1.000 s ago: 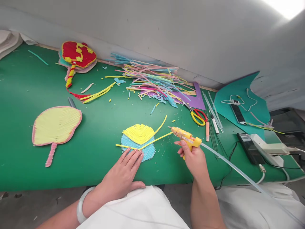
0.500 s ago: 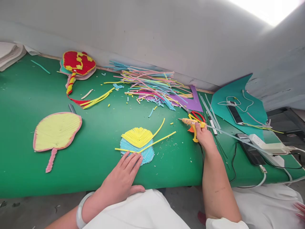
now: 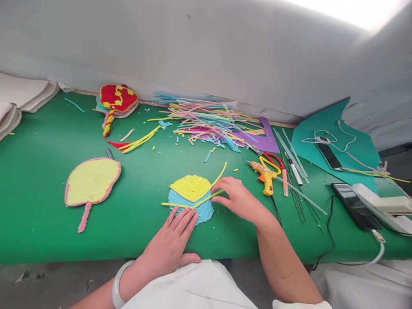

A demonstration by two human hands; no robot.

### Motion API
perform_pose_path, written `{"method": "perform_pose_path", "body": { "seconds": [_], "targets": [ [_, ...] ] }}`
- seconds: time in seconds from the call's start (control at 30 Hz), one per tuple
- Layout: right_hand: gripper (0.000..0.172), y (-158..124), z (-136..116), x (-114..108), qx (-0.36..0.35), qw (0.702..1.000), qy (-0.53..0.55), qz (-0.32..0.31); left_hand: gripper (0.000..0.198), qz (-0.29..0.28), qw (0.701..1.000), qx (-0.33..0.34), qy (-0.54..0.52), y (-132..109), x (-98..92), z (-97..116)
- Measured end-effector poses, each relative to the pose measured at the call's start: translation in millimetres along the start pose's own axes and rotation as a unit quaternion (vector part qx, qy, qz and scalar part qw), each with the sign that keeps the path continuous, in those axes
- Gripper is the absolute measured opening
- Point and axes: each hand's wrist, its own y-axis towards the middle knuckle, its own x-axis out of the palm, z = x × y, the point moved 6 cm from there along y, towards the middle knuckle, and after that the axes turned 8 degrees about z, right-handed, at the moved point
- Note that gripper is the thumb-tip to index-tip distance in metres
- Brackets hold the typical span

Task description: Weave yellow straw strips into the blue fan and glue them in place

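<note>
- Rests with the left hand [image 3: 172,240], flat and unclenched, gripping nothing, fingertips on the blue panel [image 3: 206,213] at the bend of the V-shaped yellow strip [image 3: 205,199]; all flat on the green table [image 3: 138,223] near its front edge.
- Reaches with the right hand [image 3: 240,199] to the strip's right end, thumb and forefinger parted on either side; cannot tell whether touching.
- Could pull the V off centre by tugging harder on the right than holding on the left, leaving an uneven blue gap below the yellow patch [image 3: 191,187].
- Might slide the whole panel too, if pressing too lightly on such a smooth surface.
- Could snag the other yellow strip [image 3: 222,172], jutting out just beside the right fingers, and bend or loosen it.
- Might burn a knuckle on the nozzle of the glue gun [image 3: 265,177], presumably hot, near the right hand and beside the scissors [image 3: 263,160].
- Could drag the gun by catching the black cord [image 3: 276,212] with the right forearm [image 3: 283,257].
</note>
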Motion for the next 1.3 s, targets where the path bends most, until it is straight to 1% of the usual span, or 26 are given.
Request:
{"method": "perform_pose_path", "body": {
  "seconds": [0.1,0.23,0.33,0.43,0.53,0.67,0.73,0.77,0.9,0.97,1.03,1.17,1.3],
  "targets": [
    [0.009,8,-3,13,0.002,0.999,-0.018,-0.048,0.105,-0.007,1.0,0.002,-0.001,0,-0.8,0],
    [0.006,4,9,21,0.025,0.997,0.013,-0.07,0.112,-0.004,1.0,0.0,0.006,1,-3.3,1],
    [0.007,2,15,25,0.03,0.996,0.035,-0.076,0.108,-0.001,1.0,-0.002,0.027,2,-5.2,3],
    [0.01,3,20,24,0.026,0.996,0.06,-0.063,0.101,-0.005,0.999,0.0,0.035,3,-7.2,4],
    [0.011,3,24,18,0.027,0.994,0.097,-0.033,0.095,-0.009,0.999,0.007,0.041,5,-9.8,5],
    [0.012,-1,28,9,0.04,0.989,0.141,-0.006,0.092,-0.008,1.0,0.016,0.022,9,-15.1,6],
    [0.013,-2,28,7,0.041,0.987,0.158,0.0,0.087,0.023,1.0,0.011,-0.002,12,-22.2,6],
    [0.013,-3,27,8,0.039,0.986,0.161,0.0,0.08,0.046,0.999,0.004,-0.015,13,-26.8,5],
    [0.013,-3,25,12,0.026,0.989,0.142,-0.01,0.04,0.141,0.986,-0.071,-0.054,18,-40.8,-5],
    [0.013,-3,25,15,0.02,0.991,0.128,-0.018,0.033,0.17,0.978,-0.106,-0.061,20,-42.4,-10],
    [0.013,-3,26,18,0.015,0.993,0.115,-0.024,0.03,0.183,0.974,-0.12,-0.061,20,-41.3,-13],
    [0.012,-3,27,20,0.004,0.996,0.084,-0.029,0.031,0.171,0.975,-0.133,-0.042,19,-36.2,-14],
    [0.013,-2,27,21,0.007,0.996,0.076,-0.038,0.034,0.123,0.983,-0.134,-0.011,21,-28.8,-14]
  ]
}}
